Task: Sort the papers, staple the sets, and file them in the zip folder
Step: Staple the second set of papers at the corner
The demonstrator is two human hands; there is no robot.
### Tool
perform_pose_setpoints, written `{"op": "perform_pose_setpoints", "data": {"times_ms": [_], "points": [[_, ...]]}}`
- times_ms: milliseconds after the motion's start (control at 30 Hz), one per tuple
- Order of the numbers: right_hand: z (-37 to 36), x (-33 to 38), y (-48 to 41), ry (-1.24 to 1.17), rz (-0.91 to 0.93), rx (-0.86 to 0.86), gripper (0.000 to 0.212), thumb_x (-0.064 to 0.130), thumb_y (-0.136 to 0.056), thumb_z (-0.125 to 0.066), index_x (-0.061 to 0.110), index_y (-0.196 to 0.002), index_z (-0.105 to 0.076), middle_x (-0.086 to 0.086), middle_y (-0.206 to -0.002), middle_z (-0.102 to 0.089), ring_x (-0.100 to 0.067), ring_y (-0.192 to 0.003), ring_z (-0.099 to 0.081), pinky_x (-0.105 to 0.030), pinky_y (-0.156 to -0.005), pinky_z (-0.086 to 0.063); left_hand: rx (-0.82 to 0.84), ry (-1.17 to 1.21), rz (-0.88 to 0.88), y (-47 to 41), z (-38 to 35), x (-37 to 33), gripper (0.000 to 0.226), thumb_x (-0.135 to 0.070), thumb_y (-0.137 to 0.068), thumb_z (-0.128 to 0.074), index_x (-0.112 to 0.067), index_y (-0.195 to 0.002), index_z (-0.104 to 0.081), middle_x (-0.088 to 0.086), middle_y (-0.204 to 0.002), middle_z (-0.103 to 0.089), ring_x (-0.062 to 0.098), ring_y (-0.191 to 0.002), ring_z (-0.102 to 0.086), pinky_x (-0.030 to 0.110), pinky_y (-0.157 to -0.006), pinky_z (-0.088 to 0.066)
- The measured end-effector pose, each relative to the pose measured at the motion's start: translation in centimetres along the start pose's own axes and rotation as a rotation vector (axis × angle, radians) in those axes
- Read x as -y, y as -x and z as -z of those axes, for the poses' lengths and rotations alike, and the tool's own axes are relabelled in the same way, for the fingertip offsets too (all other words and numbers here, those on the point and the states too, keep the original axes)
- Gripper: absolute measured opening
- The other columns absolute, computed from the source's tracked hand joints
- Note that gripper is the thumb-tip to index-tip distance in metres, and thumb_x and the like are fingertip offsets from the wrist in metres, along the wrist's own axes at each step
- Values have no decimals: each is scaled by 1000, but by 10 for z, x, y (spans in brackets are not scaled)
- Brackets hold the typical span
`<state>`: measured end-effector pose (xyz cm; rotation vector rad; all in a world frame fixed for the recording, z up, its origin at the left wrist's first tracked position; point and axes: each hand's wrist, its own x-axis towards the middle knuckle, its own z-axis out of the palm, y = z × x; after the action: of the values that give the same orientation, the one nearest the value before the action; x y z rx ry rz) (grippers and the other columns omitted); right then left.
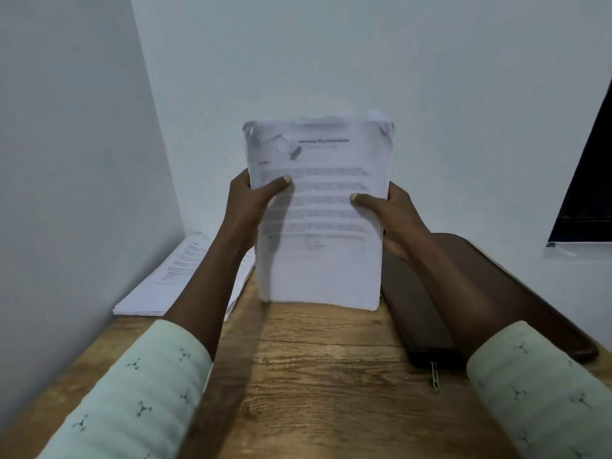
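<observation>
- Between our hands, the printed stack (319, 220) stands upright, bottom edge on the wooden tabletop (324, 376), likely to square its sheets.
- Left hand (251, 200) and right hand (387, 210) clamp its sides.
- Under our right forearm lies the brown zip folder (427, 313); left of our left hand, more papers (172, 279).

Upright paper stack (319, 210) stands on table (314, 376) between loose sheets (185, 276) left, zip folder (420, 313) right.

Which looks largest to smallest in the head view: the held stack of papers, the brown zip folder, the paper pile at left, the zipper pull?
1. Held stack of papers, though it stands nearest the camera's centre, so unsure.
2. Brown zip folder, partly hidden by the right forearm.
3. Paper pile, partly hidden.
4. Zipper pull, clearly smallest.
</observation>
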<state>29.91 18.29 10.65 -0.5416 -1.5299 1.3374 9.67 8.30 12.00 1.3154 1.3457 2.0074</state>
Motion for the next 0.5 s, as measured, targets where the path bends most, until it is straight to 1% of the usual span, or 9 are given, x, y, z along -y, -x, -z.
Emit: {"op": "perform_pose_setpoints", "data": {"times_ms": [100,167,233,300,333,400,467,500], "points": [[-2,-11,2,-36,-36,25,35,4,-87,-70,5,-121,-63,-11,-116,-71,-28,-107,-68,-43,-98,-53,17,-36,75,7,9,20,32,-12,-83,-75,-11,-115,-69,4,-107,-76,23,-95,-73,35,-79,-59],[-7,-15,1,-12,-32,27,28,8,-90,-68,11,-118,-65,-9,-116,-71,-27,-109,-67,-45,-100,-51,44,-74,123,11,10,29,33,-12,-85,-74,-11,-117,-68,3,-108,-75,22,-97,-73,36,-83,-59],[-11,-10,1,43,-20,13,19,11,-95,-62,18,-112,-65,-3,-111,-71,-23,-107,-67,-40,-98,-51,43,-91,150,13,7,29,33,-10,-86,-72,-9,-119,-67,4,-108,-75,23,-96,-73,38,-86,-59],[-10,4,-3,87,32,-10,17,12,-95,-62,21,-109,-65,2,-105,-71,-19,-102,-69,-35,-94,-53,39,-15,182,8,4,19,34,-5,-86,-72,-7,-120,-67,8,-107,-75,25,-95,-73,38,-83,-60],[-7,12,-6,105,60,-32,17,14,-91,-66,23,-105,-67,2,-104,-72,-19,-100,-70,-36,-93,-54,63,45,211,5,3,13,35,-3,-85,-71,-6,-120,-67,10,-108,-75,27,-96,-73,39,-82,-60],[3,22,-12,144,75,-65,21,19,-79,-73,22,-100,-71,0,-104,-75,-21,-99,-71,-42,-94,-54,163,136,308,0,2,5,37,-1,-87,-69,-5,-124,-65,12,-115,-73,31,-104,-71,44,-88,-58],[14,15,-15,179,15,-50,31,20,-69,-75,18,-100,-73,-2,-105,-75,-24,-99,-71,-47,-96,-52,288,135,429,2,2,9,38,-3,-91,-65,-6,-128,-62,13,-123,-69,31,-112,-67,46,-98,-52],[19,5,-13,196,-41,-49,32,18,-67,-76,16,-99,-72,-4,-105,-75,-25,-99,-71,-49,-97,-52,340,90,479,5,3,17,38,-5,-92,-64,-5,-130,-61,13,-125,-68,31,-115,-65,47,-102,-50]]}}
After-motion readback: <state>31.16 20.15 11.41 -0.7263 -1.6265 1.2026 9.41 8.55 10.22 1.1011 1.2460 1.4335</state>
